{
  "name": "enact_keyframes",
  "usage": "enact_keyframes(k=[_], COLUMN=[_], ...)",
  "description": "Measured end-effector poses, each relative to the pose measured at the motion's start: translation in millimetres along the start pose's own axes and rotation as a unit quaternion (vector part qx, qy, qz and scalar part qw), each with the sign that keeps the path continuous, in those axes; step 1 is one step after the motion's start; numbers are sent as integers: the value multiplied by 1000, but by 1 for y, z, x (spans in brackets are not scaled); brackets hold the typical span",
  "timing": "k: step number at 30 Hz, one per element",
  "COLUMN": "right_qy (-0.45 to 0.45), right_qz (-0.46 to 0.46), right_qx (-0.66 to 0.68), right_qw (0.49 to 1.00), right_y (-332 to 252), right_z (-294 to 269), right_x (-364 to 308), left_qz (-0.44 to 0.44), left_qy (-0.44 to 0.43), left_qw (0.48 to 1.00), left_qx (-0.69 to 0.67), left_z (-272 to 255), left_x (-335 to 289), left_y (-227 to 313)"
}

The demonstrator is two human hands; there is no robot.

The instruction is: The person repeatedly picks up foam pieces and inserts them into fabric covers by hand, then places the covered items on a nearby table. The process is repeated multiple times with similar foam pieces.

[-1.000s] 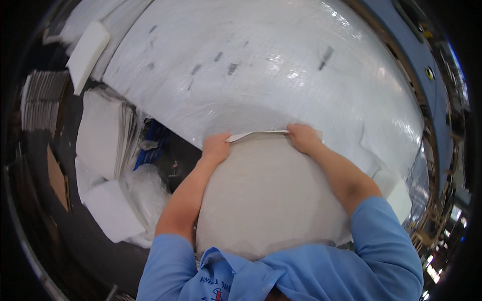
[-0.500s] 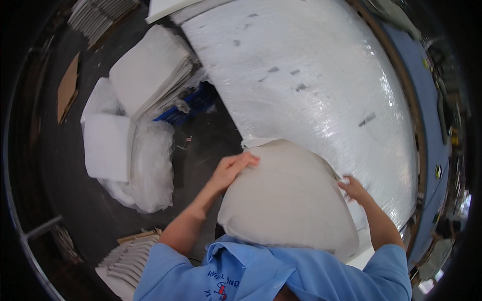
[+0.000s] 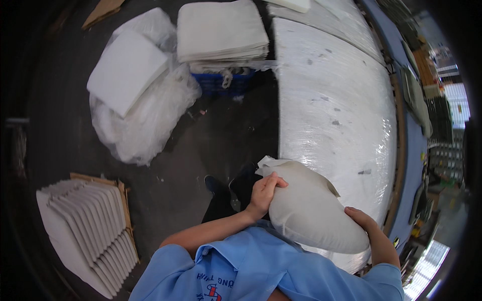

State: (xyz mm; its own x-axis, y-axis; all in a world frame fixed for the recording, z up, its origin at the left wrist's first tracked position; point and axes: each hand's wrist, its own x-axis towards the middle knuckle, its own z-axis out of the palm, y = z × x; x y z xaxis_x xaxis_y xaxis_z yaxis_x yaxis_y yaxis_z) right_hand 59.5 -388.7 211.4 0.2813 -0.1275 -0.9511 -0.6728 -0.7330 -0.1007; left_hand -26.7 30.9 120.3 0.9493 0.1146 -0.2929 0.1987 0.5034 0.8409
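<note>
Close against my body I hold a rounded beige fabric-covered cushion [image 3: 311, 213], tilted over the near end of a plastic-wrapped table [image 3: 331, 100]. My left hand [image 3: 264, 193] is closed on its left edge, thumb on top. On the right edge my right hand [image 3: 359, 218] grips it, some of its fingers hidden underneath. A loose whitish flap of the cover sticks up at the far left corner, and the cover's edge lifts on the far right side.
At the far left, a stack of beige fabric pieces [image 3: 223, 30] sits on a blue crate [image 3: 223, 83]. Beside it, a white foam block [image 3: 128, 70] lies on a clear plastic bag [image 3: 150, 133]. A row of padded panels [image 3: 90, 231] stands at lower left. A blue surface runs along the right.
My body and view have turned left. The cushion is more tilted and looks narrower; my right hand has gone from loose fingers at its edge to a grip, while the left keeps hold.
</note>
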Motion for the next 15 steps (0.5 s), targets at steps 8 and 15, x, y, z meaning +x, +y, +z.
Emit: enact_keyframes(k=[8,15], right_qy=[56,-62], right_qz=[-231,-541], right_qx=[-442,-512], right_qw=[865,665], right_y=[-158,-276], right_z=[43,177], right_x=[63,145], left_qz=[-5,-321], left_qy=[123,292], left_qw=[982,901], left_qx=[143,-4], left_z=[3,-46], left_x=[2,29], left_y=[-34,-144])
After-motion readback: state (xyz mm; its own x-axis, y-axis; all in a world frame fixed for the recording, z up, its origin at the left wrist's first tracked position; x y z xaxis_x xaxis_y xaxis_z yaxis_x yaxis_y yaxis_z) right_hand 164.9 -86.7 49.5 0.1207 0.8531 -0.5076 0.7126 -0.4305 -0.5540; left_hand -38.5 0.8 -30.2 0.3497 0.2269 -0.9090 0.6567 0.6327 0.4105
